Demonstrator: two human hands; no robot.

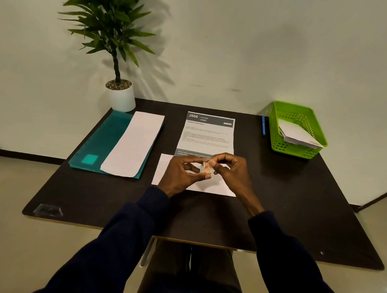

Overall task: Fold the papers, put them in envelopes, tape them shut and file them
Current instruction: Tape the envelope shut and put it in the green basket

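Tape roll (206, 168): pinched by left hand (182, 174) and right hand (229, 169).
Beneath: envelope (163, 167), partly hidden.
Sides: teal folder (100, 138) left, green basket (297, 153) right.

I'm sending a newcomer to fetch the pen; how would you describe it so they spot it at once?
On the dark table, go to the far right corner, where a green plastic basket stands. Just left of it, lying on the tabletop, is the blue pen. It is slim and blue, while the basket holds white papers.
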